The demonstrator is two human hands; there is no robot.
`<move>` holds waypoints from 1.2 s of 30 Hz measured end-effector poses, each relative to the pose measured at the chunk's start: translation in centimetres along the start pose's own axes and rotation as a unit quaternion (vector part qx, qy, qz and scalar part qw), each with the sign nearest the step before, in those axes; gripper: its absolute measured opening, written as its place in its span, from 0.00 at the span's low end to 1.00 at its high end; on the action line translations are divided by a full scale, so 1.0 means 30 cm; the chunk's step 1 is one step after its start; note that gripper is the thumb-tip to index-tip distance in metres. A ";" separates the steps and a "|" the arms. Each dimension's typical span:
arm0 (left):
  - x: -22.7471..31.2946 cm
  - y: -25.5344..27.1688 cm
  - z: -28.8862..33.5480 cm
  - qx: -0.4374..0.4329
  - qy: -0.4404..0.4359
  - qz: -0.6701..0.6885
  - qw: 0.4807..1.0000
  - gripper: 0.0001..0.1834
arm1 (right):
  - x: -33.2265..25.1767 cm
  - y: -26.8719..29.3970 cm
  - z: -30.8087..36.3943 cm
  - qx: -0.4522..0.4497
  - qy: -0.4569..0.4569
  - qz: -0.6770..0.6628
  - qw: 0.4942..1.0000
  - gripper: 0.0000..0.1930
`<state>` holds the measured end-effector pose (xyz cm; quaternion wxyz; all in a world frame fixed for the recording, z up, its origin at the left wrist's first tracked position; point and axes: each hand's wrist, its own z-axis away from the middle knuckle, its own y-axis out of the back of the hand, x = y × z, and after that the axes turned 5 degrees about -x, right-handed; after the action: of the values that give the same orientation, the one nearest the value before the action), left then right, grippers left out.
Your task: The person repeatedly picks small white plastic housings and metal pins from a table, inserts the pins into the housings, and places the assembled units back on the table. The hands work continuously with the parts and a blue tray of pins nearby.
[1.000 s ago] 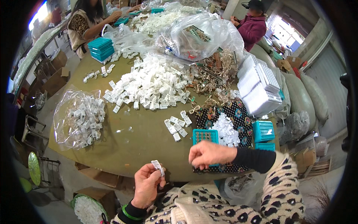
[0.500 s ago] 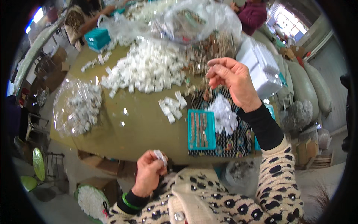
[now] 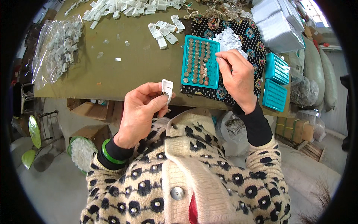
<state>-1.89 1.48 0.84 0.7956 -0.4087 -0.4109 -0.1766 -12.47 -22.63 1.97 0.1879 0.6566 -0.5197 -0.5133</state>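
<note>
My left hand [image 3: 140,108] is closed at the table's front edge, pinching a small white plastic casing [image 3: 167,87] between thumb and fingers. Off to the right, my right hand [image 3: 237,72] has thumb and forefinger pressed together near the right rim of a teal tray [image 3: 212,76]. Whether anything tiny sits between those fingertips cannot be made out. Rows of small round metal parts [image 3: 196,59] fill the left and middle of the tray, which lies on a dark patterned cloth [image 3: 259,46]. Behind my right hand is a heap of small white pieces [image 3: 227,38].
Loose white casings [image 3: 162,33] lie left of the tray, with a larger pile [image 3: 130,6] farther back. A clear bag of casings [image 3: 61,52] stands at left. More teal trays [image 3: 275,95] and stacked white trays [image 3: 279,31] are at right, beside full sacks [image 3: 326,74].
My right hand has come down toward me, from beyond the white pieces to beside the tray. My left hand still holds the casing, now turned more upright. The view has tilted lower.
</note>
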 end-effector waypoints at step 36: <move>0.030 0.002 -0.144 -0.048 -0.041 0.092 0.994 0.19 | 0.081 -0.047 -0.124 -0.159 0.040 0.084 0.983 0.06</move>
<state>0.88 -1.87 0.10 0.7702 -0.4897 -0.3948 -0.1056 -8.71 -25.28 1.20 0.3529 0.5921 -0.4769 -0.5454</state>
